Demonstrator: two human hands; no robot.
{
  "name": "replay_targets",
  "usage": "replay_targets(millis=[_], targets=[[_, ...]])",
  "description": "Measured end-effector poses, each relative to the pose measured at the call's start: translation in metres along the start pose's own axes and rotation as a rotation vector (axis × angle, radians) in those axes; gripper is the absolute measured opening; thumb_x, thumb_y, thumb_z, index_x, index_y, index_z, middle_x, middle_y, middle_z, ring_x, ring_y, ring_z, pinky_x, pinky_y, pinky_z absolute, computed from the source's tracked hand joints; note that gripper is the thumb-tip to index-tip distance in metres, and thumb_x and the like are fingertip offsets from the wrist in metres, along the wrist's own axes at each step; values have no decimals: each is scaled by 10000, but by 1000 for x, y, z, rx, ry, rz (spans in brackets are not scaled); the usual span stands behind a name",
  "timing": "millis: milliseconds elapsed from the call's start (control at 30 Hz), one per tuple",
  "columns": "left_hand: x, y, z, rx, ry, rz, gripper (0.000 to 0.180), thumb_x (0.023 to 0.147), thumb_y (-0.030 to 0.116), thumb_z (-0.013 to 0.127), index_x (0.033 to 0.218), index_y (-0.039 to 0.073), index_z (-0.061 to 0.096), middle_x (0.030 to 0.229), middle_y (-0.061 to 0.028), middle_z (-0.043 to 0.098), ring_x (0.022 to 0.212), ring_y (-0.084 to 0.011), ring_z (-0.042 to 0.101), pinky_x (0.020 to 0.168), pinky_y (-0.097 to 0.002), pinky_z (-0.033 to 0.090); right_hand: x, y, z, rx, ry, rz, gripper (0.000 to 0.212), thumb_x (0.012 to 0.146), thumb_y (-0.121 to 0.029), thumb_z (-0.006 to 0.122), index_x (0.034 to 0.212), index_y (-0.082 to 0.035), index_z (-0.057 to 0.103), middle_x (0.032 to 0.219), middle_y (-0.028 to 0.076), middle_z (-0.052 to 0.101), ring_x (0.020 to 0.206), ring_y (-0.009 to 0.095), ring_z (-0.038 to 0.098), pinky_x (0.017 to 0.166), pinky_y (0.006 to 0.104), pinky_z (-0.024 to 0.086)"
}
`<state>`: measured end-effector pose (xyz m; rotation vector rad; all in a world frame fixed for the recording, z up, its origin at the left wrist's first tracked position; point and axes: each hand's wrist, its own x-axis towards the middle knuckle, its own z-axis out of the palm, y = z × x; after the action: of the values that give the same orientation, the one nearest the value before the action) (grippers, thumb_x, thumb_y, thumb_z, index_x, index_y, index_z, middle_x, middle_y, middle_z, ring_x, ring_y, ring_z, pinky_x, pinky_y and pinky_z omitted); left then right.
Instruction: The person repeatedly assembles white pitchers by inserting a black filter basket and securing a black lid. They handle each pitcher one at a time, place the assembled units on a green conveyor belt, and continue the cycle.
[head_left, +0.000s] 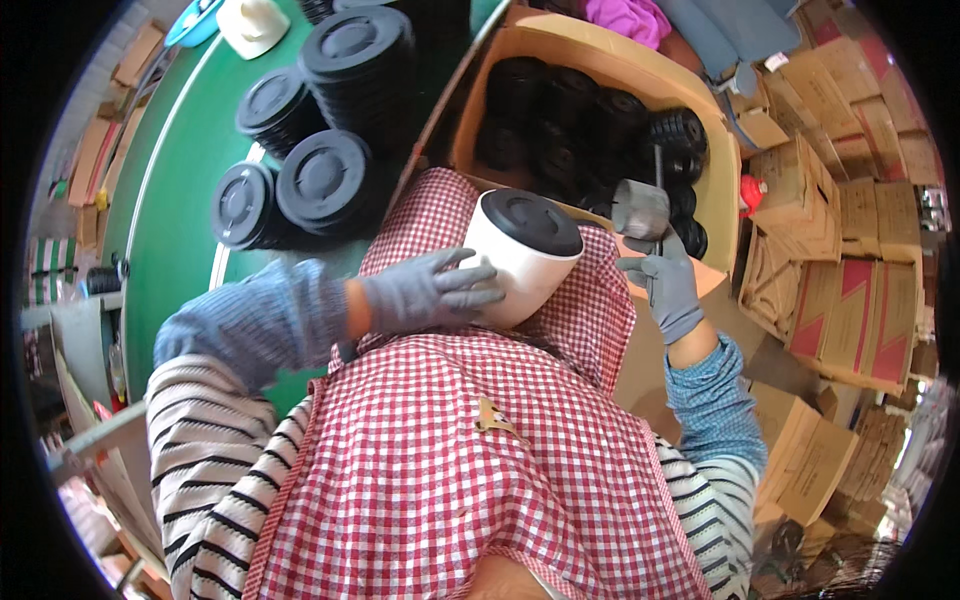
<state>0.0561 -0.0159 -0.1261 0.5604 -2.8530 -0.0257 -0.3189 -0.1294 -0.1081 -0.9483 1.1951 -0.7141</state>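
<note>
A white round tub (515, 265) with a black disc-shaped lid (532, 222) on top rests tilted on my lap, against the checked apron. My left hand (432, 290), in a grey glove, lies against the tub's side with its fingers spread. To the right of the tub, my gloved right hand (663, 285) is raised, its fingers closed around the handle of a mallet. The mallet's grey cylindrical head (640, 208) stands above the hand, apart from the lid.
Stacks of black round lids (325, 175) stand on the green table (180, 215) at the left. Ahead, an open cardboard box (600, 55) holds many black round parts. A white object (252, 25) sits at the table's far end. Cardboard cartons (850, 320) are piled at the right.
</note>
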Motion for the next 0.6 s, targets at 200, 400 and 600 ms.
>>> replay_targets(millis=[200,400,600], targets=[[11,-8,-34,-269,-99,-468,145,737,145,803,855,78,752,1500,-132,485,1421,-357,425,1080,-444,507,-3,-5,15,-179,96,-151,819,796,97,449,1592,-62,341,1325,144,640,872,236,750,663,264,574],[-122,20,-137,-1091,1024,-863,578,836,194,794,1333,-12,583,1306,-130,651,1092,-242,672,908,-375,573,1,-31,60,-374,-163,-338,744,821,79,433,1554,-50,448,1376,125,630,1008,193,713,789,266,575],[-298,36,-204,-607,1372,-913,371,1070,211,526,1342,-41,507,1267,-49,710,1099,-164,694,999,-316,532,10,-55,221,-683,-689,-776,666,838,71,500,1483,-89,542,1345,175,673,1222,257,672,1007,322,528]])
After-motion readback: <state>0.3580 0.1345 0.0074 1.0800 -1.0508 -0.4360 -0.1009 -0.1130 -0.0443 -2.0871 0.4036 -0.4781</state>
